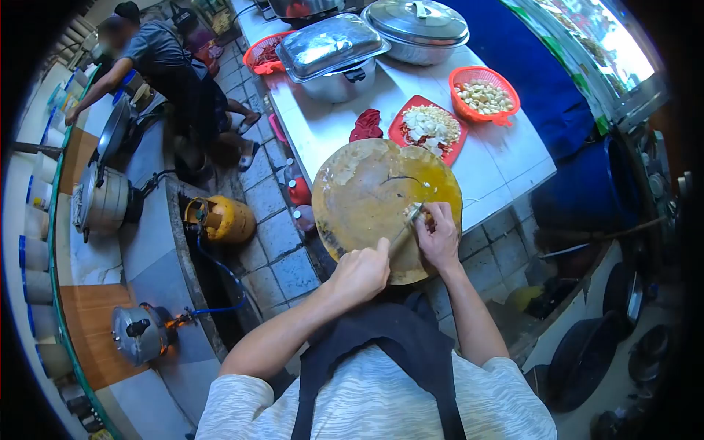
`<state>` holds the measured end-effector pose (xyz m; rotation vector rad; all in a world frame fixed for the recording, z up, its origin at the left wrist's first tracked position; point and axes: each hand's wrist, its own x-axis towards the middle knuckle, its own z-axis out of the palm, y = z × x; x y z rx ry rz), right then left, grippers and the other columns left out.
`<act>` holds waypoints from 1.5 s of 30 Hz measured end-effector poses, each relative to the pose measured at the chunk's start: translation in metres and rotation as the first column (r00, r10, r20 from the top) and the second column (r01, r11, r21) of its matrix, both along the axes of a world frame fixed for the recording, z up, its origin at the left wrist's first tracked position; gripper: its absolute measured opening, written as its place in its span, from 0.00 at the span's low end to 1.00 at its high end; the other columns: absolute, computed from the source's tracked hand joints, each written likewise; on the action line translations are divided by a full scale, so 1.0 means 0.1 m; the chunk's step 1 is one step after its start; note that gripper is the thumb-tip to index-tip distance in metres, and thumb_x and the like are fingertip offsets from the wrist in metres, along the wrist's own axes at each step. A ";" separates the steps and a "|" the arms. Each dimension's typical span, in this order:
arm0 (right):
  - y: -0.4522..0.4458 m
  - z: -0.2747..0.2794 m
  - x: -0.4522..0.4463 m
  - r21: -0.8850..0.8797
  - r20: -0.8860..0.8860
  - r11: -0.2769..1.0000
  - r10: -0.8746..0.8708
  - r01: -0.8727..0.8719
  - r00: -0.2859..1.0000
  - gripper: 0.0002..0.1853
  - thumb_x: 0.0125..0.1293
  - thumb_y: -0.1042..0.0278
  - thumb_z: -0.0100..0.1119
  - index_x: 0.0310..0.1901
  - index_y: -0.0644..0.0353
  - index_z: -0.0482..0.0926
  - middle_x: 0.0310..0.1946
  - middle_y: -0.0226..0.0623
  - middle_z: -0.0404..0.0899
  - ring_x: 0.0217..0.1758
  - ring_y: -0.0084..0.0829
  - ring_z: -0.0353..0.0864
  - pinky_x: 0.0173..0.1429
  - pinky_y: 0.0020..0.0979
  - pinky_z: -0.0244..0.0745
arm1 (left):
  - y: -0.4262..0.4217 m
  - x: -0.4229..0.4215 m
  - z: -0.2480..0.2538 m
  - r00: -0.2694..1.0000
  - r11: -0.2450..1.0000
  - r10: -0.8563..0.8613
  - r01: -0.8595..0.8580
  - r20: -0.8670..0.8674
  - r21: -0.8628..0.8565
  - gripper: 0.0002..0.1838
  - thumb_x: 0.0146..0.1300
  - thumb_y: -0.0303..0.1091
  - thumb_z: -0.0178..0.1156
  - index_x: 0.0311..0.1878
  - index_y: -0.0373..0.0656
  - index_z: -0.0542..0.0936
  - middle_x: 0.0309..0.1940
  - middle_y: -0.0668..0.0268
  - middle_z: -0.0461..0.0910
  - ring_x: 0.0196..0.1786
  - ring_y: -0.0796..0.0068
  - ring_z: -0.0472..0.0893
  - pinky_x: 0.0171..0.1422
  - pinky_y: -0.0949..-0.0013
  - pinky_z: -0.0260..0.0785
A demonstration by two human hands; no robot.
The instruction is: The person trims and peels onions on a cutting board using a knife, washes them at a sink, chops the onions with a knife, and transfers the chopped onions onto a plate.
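A round, worn wooden chopping board [359, 187] sits at the table's near end, wet and yellowish on its right side. My left hand [363, 273] is closed around the handle of a knife [402, 236], whose blade points away across the board toward my right fingertips. My right hand [438, 236] is bent over the board, its fingers pinching a small pale piece [412, 210], apparently garlic, against the blade. Just beyond the board lies a red tray [456, 147] with chopped white and red ingredients. A dark red cloth [367, 125] is beside it.
An orange basket of peeled cloves [484, 97], lidded pots [416, 31] and a red basket [265, 53] stand on the white-tiled table [506, 165]. Left are a yellow gas cylinder [229, 220], a pot over flame [139, 334] and a person [172, 62] reaching toward a shelf.
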<state>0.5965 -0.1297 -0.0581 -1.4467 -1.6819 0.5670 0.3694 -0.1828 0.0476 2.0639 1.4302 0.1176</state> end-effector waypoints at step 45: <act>-0.27 -0.03 0.20 -0.075 -0.128 0.996 -0.050 0.041 0.990 0.15 0.70 0.76 0.73 0.55 0.62 0.83 0.46 0.33 0.79 0.34 0.25 0.76 0.40 0.26 0.75 | -0.26 0.21 -0.41 0.999 0.993 -0.019 0.022 -0.026 0.118 0.08 0.73 0.27 0.57 0.49 0.33 0.71 0.30 0.38 0.88 0.34 0.30 0.90 0.41 0.37 0.83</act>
